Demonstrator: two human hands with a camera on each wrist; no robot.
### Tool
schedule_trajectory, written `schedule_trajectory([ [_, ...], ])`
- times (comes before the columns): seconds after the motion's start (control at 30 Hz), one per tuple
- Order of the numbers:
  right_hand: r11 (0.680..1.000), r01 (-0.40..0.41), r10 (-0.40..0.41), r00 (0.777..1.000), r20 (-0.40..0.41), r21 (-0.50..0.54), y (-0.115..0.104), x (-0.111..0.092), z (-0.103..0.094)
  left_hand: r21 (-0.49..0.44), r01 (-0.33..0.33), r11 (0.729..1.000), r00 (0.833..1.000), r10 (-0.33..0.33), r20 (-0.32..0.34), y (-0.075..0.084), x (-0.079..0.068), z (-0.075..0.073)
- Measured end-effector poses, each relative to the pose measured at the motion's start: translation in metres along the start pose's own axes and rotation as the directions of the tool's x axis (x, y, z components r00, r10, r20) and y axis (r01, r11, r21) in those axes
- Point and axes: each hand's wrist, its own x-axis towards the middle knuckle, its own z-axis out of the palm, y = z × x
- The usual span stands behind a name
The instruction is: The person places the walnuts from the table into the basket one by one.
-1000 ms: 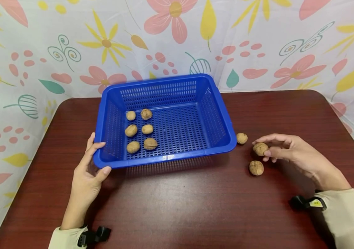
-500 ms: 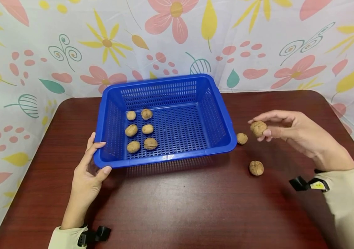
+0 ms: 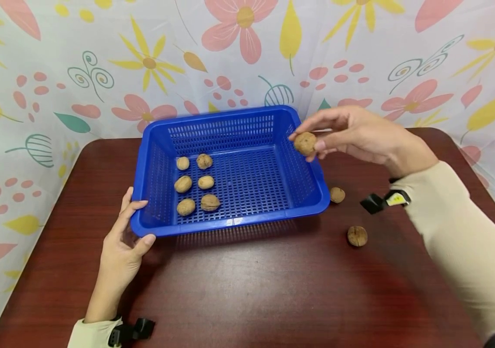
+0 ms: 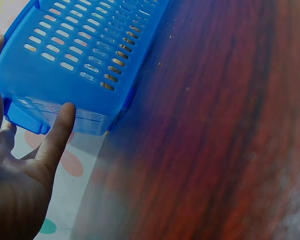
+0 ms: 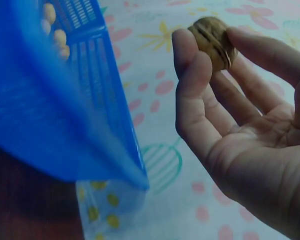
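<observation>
The left hand (image 4: 22, 180) held the blue basket (image 4: 55, 82) at its corner, one digit laid against the slotted wall. Brownish shapes (image 4: 118, 62) showed through the basket's slots. Beside the basket spread the wood-grained table (image 4: 205, 120); past its gripped corner, pale patterned cloth (image 4: 65, 200).

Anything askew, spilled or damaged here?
Slightly askew: the blue perforated plastic basket sits at an angle to the back edge of the reddish-brown wood-grain table. Two round brown walnuts lie outside it; no spill or damage shows.

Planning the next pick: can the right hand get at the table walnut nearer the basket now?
Probably not yet: the right hand pinches another walnut. Otherwise the way looks free; the table walnut shows uncovered by the basket.
</observation>
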Motion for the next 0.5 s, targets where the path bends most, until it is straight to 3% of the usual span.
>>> schedule_trajectory([
  [0.23,0.997,-0.072,0.068,0.991,0.115,0.032,-0.01,0.058,0.01,-0.002,-0.001,1.0,1.0,0.001,-0.003,-0.001,0.0,-0.001],
  [0.5,0.984,-0.177,0.176,0.95,0.258,-0.021,-0.001,0.113,0.026,-0.008,-0.008,1.0,1.0,0.008,0.004,0.0,0.0,0.0],
])
